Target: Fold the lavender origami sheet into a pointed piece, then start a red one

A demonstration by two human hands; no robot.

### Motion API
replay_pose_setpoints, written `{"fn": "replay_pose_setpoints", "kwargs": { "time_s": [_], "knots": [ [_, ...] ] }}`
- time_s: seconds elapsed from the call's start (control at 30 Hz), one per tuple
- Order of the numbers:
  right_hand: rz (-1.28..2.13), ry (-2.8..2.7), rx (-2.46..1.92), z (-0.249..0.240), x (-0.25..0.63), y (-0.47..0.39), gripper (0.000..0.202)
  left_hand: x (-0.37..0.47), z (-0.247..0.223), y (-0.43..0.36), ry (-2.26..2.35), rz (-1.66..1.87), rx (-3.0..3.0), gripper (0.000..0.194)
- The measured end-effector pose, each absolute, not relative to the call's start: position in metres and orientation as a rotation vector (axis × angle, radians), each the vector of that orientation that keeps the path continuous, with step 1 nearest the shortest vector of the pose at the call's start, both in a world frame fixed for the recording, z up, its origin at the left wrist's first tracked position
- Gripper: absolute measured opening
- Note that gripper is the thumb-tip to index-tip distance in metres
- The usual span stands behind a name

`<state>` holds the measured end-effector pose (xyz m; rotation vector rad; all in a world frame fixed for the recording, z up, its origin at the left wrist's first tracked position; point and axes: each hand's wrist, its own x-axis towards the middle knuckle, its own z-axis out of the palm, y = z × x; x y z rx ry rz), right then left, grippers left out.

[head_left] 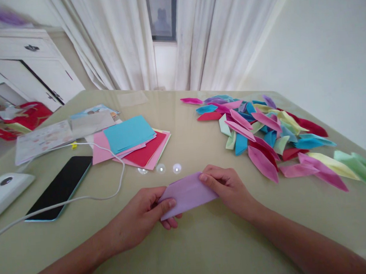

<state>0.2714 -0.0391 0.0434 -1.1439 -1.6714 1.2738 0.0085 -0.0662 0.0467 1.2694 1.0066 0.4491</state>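
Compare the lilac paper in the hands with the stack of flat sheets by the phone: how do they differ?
The lilac paper is a single folded piece; the stack of flat sheets is many unfolded squares. The lilac paper is pinched between the left hand and right hand; the stack lies untouched on the table. The paper is one colour; the stack mixes blue, pink and red. Both are coloured craft paper.

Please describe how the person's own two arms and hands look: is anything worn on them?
Both forearms are bare up to the picture's lower edge, with no sleeve in view. The left hand and the right hand wear no glove, ring, watch or bracelet that shows. The fingernails are short and unpainted.
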Motion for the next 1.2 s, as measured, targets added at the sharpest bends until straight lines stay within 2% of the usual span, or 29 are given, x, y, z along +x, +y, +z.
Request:
{"fn": "replay_pose_setpoints", "kwargs": {
  "time_s": [0.23, 0.37, 0.47, 0.63, 0.8, 0.9, 1.03, 1.2],
  "knots": [
    [1.209, -1.641, -1.201, 0.045, 0.272, -0.040, 0.045, 0.003, 0.043, -0.065, 0.999, 0.469, 1.228, 0.046],
    [1.340, -1.690, -1.244, 0.044, 0.279, -0.029, 0.052, 0.001, 0.050, -0.070, 1.090, 0.646, 1.365, 0.043],
    [1.371, -1.783, -1.205, 0.043, 0.283, -0.022, 0.054, 0.004, 0.051, -0.069, 1.112, 0.673, 1.321, 0.052],
    [1.244, -1.842, -1.225, 0.042, 0.280, -0.022, 0.048, 0.009, 0.044, -0.064, 1.121, 0.623, 1.319, 0.032],
    [1.256, -1.816, -1.237, 0.039, 0.280, -0.021, 0.044, 0.009, 0.043, -0.063, 1.109, 0.626, 1.261, 0.034],
    [1.418, -1.575, -1.217, 0.037, 0.278, -0.020, 0.038, 0.010, 0.043, -0.064, 1.124, 0.658, 1.221, 0.035],
    [1.597, -1.269, -1.134, 0.035, 0.274, -0.021, 0.044, 0.012, 0.039, -0.064, 1.132, 0.745, 1.252, 0.035],
    [1.554, -1.254, -1.113, 0.034, 0.273, -0.028, 0.035, 0.008, 0.036, -0.065, 1.192, 0.837, 1.407, 0.033]
  ]
}}
